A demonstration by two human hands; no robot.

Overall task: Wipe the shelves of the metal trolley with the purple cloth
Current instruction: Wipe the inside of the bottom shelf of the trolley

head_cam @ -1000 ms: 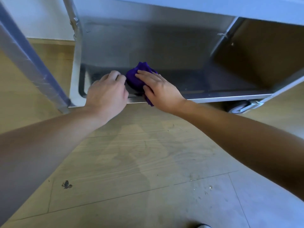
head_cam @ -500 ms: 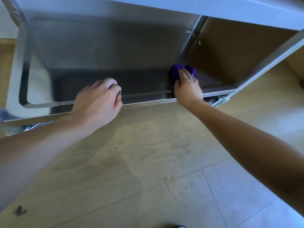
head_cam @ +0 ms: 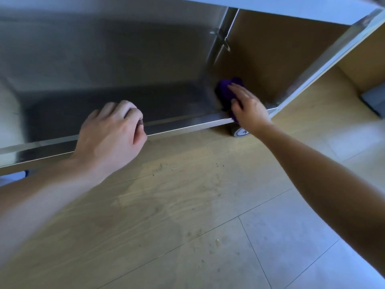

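Observation:
The metal trolley's bottom shelf (head_cam: 116, 101) is a shallow steel tray just above the floor. The purple cloth (head_cam: 226, 91) lies bunched at the shelf's right end, with a corner hanging over the front rim. My right hand (head_cam: 248, 107) presses flat on the cloth, fingers spread over it. My left hand (head_cam: 112, 132) curls over the shelf's front rim (head_cam: 183, 126) near the middle and grips it. The shelf above (head_cam: 291, 9) overhangs at the top of the view.
A caster wheel (head_cam: 239, 132) sits under the trolley's right front corner. A metal upright (head_cam: 333, 53) slants up from that corner. Wooden floor lies in front, with grey tile at the lower right. A dark flat object (head_cam: 375, 99) lies on the floor at far right.
My right hand has swept the purple cloth from beside the left hand along the shelf to its right end. My left hand has kept its grip on the front rim.

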